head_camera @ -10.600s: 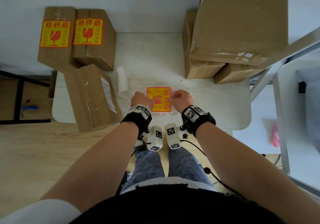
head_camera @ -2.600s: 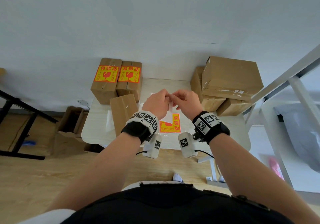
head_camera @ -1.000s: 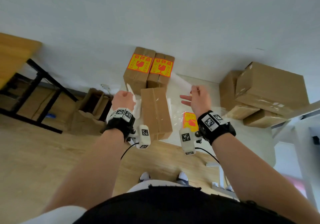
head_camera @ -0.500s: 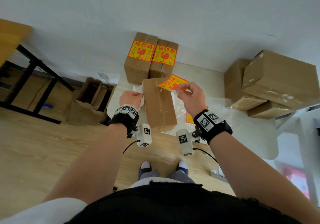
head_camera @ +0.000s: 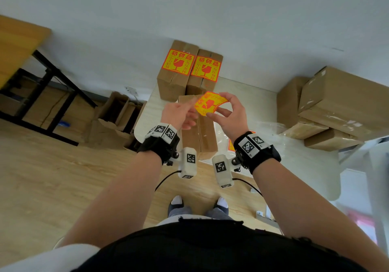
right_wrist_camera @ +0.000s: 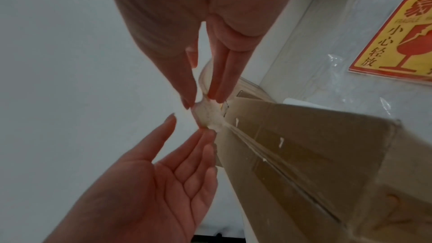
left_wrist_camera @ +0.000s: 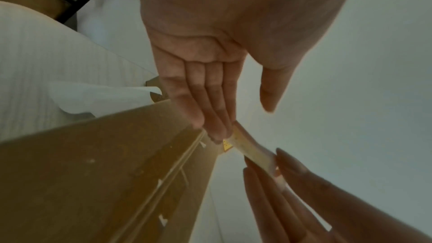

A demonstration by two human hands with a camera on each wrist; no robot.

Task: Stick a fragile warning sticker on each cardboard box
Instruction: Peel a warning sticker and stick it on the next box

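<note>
1. Fingers of the right hand [head_camera: 228, 115] pinch a curled fragile sticker [head_camera: 210, 106]; the left hand [head_camera: 179, 114], fingers straight, touches its edge.
2. Both hover above the unlabelled cardboard box [head_camera: 200, 137].

The right hand [head_camera: 229, 114] pinches a curled yellow-and-red fragile sticker [head_camera: 209, 106] above a bare cardboard box [head_camera: 200, 137] on the white table [head_camera: 252, 103]. The left hand [head_camera: 179, 114], fingers straight, touches the sticker's left edge. Two stickered boxes [head_camera: 189, 72] stand at the far side, plain boxes [head_camera: 332, 105] stacked right.
</note>
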